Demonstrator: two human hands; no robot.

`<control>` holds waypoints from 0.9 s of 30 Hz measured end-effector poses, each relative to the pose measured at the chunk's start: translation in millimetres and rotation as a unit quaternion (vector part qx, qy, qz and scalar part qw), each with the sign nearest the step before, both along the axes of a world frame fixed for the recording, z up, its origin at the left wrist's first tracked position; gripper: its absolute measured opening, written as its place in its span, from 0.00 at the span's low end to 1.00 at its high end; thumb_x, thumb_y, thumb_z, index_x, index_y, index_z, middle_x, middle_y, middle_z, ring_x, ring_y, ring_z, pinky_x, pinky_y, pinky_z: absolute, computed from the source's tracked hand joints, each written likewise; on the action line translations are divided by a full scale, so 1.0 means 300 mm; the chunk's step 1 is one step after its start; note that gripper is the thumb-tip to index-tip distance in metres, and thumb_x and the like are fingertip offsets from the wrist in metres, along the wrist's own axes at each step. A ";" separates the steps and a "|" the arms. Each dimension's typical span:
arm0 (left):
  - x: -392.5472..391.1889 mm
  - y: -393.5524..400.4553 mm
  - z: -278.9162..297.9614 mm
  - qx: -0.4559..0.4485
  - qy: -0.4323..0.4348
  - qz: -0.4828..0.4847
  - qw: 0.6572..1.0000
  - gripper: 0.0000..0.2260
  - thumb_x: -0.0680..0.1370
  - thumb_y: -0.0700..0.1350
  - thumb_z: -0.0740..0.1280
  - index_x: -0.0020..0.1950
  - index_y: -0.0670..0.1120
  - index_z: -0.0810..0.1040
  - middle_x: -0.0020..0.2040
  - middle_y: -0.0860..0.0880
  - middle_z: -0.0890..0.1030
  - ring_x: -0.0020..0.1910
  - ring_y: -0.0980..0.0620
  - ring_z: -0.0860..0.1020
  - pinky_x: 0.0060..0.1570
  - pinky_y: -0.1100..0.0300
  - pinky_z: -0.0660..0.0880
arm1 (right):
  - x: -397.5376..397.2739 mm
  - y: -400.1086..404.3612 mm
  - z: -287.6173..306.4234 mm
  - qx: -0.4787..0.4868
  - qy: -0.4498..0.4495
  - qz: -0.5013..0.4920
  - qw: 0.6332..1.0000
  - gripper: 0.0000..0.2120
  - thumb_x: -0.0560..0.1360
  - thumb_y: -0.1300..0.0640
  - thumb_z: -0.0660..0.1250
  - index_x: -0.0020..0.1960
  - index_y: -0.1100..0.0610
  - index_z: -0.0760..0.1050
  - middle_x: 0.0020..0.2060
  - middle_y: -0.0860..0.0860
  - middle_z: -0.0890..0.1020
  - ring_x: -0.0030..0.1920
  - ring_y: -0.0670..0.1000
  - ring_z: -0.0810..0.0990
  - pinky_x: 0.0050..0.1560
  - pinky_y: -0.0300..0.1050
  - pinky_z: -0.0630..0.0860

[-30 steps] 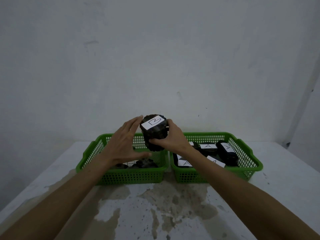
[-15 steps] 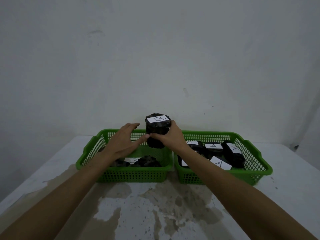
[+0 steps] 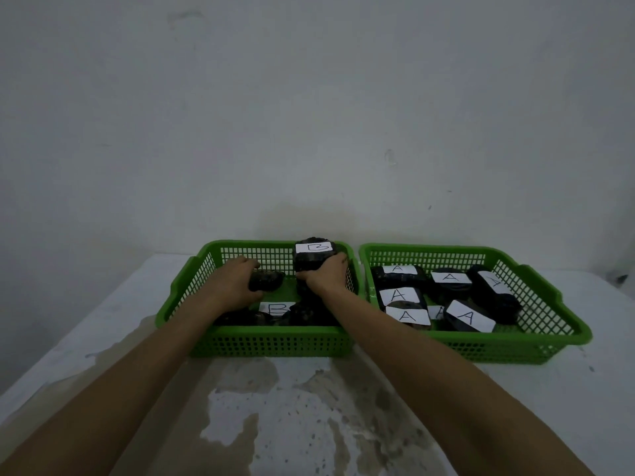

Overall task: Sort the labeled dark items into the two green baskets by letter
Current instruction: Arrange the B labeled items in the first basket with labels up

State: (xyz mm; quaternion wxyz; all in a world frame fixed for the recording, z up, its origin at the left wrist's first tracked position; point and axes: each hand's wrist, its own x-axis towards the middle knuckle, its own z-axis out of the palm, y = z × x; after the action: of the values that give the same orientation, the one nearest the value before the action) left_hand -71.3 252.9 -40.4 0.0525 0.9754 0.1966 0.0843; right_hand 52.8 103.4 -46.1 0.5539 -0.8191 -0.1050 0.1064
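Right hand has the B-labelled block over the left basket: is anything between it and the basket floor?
Yes. The right hand holds the B block inside the left basket, but other dark items lie heaped directly under it, beside another B label. The left hand grips a dark piece alongside, not beneath.

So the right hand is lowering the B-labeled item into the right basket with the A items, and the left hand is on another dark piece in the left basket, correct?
Not quite. The head view shows the right hand holding the B-labeled item inside the left basket, not the right basket with the A items. The left hand is indeed on another dark piece in the left basket.
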 end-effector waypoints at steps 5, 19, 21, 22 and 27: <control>0.034 0.051 -0.028 -0.012 0.017 0.014 1.000 0.33 0.73 0.57 0.72 0.73 0.44 0.68 0.69 0.42 0.72 0.68 0.43 0.70 0.64 0.48 0.72 | 0.016 0.023 -0.024 0.001 0.001 0.000 1.000 0.44 0.60 0.58 0.85 0.67 0.64 0.63 0.66 0.60 0.72 0.64 0.59 0.75 0.66 0.54 0.74; 0.116 0.104 -0.063 0.028 0.091 0.047 0.994 0.30 0.71 0.56 0.72 0.69 0.46 0.70 0.67 0.43 0.74 0.65 0.42 0.73 0.60 0.47 0.74 | -0.015 -0.079 0.148 -0.078 -0.227 0.118 0.964 0.40 0.73 0.52 0.74 0.78 0.58 0.56 0.73 0.57 0.63 0.71 0.57 0.66 0.67 0.50 0.67; 0.126 0.108 -0.064 0.013 0.087 0.057 0.994 0.26 0.72 0.52 0.73 0.66 0.45 0.72 0.65 0.43 0.75 0.63 0.43 0.74 0.59 0.47 0.75 | -0.024 -0.087 0.156 -0.105 -0.262 0.145 0.948 0.35 0.74 0.53 0.72 0.76 0.57 0.61 0.71 0.56 0.66 0.69 0.56 0.68 0.63 0.49 0.69; 0.132 0.106 -0.062 0.006 0.087 0.059 0.994 0.24 0.72 0.50 0.73 0.64 0.45 0.73 0.64 0.43 0.75 0.62 0.43 0.75 0.57 0.48 0.76 | -0.030 -0.092 0.158 -0.116 -0.276 0.159 0.941 0.32 0.74 0.53 0.71 0.75 0.56 0.63 0.69 0.56 0.68 0.68 0.56 0.70 0.62 0.48 0.70; 0.164 0.085 -0.050 0.031 0.110 0.068 0.991 0.23 0.73 0.46 0.72 0.64 0.43 0.69 0.63 0.43 0.77 0.60 0.44 0.76 0.53 0.51 0.75 | -0.060 -0.122 0.142 -0.194 -0.354 0.222 0.888 0.24 0.76 0.55 0.69 0.70 0.58 0.70 0.65 0.56 0.72 0.65 0.56 0.72 0.61 0.50 0.73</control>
State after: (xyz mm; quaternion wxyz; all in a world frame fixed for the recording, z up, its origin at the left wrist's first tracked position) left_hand -22.0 278.4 -55.3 -0.0055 0.9644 0.2641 -0.0139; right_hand 34.8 66.7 -3.4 0.2720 -0.8487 -0.4506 -0.0522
